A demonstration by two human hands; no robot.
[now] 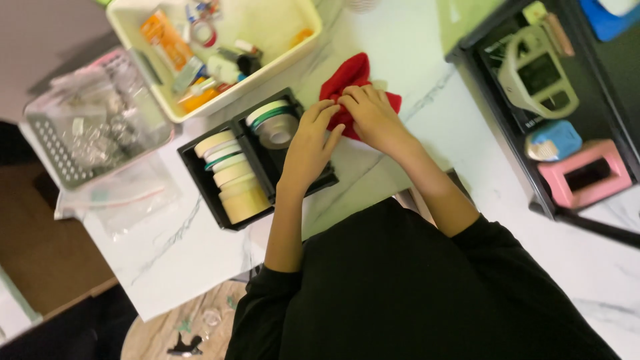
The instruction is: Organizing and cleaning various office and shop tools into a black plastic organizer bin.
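Note:
A red cloth [348, 77] lies bunched on the white marble table [400, 47]. My right hand [375, 119] rests on top of it with the fingers pinching its folds. My left hand [312, 143] meets it from the left, fingertips gripping the cloth's near edge. Both hands hide the lower half of the cloth. Just left of my left hand stands a black tray [200, 175] filled with several rolls of tape.
A cream bin [303, 37] of small supplies sits at the back left, beside a clear perforated basket [50, 150] and plastic bags [120, 193]. A black tray [533, 193] at right holds a tape dispenser [537, 73], a blue item and a pink box [587, 177].

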